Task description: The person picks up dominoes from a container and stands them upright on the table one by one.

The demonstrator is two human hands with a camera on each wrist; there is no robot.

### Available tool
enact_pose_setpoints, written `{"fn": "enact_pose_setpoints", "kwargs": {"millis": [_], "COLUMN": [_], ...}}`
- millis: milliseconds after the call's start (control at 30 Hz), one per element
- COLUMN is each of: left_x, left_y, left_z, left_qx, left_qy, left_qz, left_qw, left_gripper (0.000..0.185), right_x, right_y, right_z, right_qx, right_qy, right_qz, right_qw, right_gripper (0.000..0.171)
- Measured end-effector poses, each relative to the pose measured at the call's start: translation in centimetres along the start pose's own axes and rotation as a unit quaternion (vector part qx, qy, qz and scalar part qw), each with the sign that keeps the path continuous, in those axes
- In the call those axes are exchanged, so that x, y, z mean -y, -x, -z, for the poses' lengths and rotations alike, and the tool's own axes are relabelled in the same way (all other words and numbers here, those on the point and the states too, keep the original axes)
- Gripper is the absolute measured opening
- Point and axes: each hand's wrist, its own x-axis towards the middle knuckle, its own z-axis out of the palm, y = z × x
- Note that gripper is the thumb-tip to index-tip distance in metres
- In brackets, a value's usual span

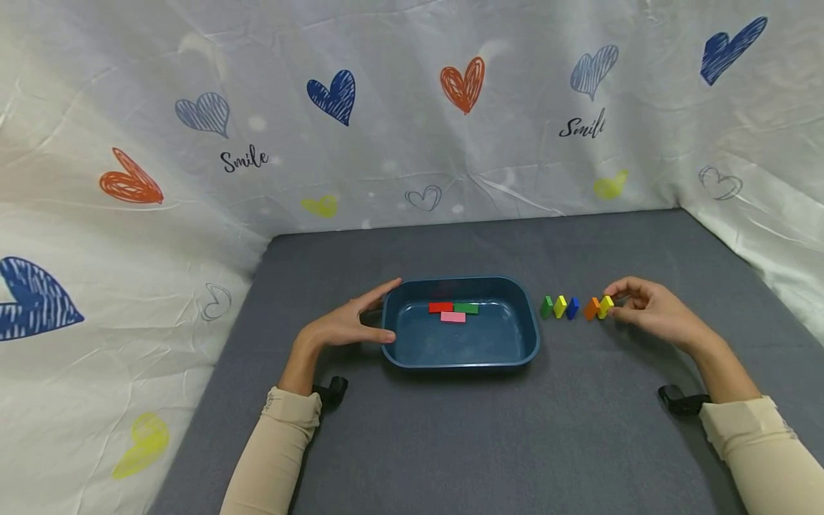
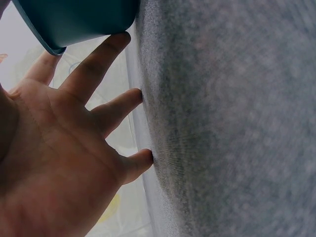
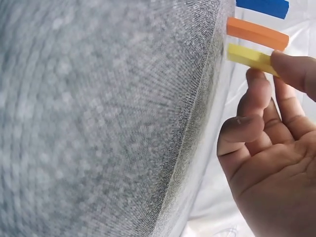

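In the head view a blue plastic tray (image 1: 460, 363) stands on the cloth. My left hand (image 1: 350, 322) is at its left end, thumb on the near rim and index finger at the far corner. Its fingers are spread and straight in the left wrist view, two touching the tray (image 2: 81, 22). My right hand (image 1: 656, 315) pinches an upright yellow block (image 1: 605, 307) between thumb and fingers. Right beside that block stands an orange block (image 1: 591, 309). Further left in the row stand a blue block (image 1: 573, 308), another yellow block (image 1: 560, 307) and a green block (image 1: 546, 307).
Inside the tray lie a red block (image 1: 440, 307), a green block (image 1: 466, 308) and a pink block (image 1: 453, 317), close together. A grey cloth (image 1: 502, 443) covers the table. White sheeting (image 1: 386, 164) printed with hearts hangs behind and at the sides.
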Motion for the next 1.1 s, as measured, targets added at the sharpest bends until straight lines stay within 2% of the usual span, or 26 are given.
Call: {"fn": "enact_pose_setpoints", "kwargs": {"millis": [167,500,867,1100], "left_x": [0.01,0.03,0.08,-0.06], "left_y": [-0.07,-0.13,-0.07,0.04], "left_z": [-0.03,-0.01,0.01,-0.03], "left_qx": [-0.001,-0.001,0.001,0.002], "left_qy": [0.002,-0.008,-0.004,-0.001], "left_qz": [-0.002,0.007,0.001,-0.001], "left_qw": [1.0,0.9999,1.0,1.0], "left_gripper": [0.1,0.101,0.101,0.101], "right_x": [0.14,0.28,0.17,0.66], "right_y": [-0.1,0.15,0.13,0.36], "right_z": [-0.08,-0.14,-0.21,0.05], "right_qx": [0.011,0.006,0.006,-0.013], "right_qy": [0.007,0.004,-0.001,-0.005], "right_qz": [-0.01,0.003,0.005,0.023], "right_qw": [1.0,1.0,1.0,1.0], "right_gripper": [0.032,0.033,0.037,0.041]}}
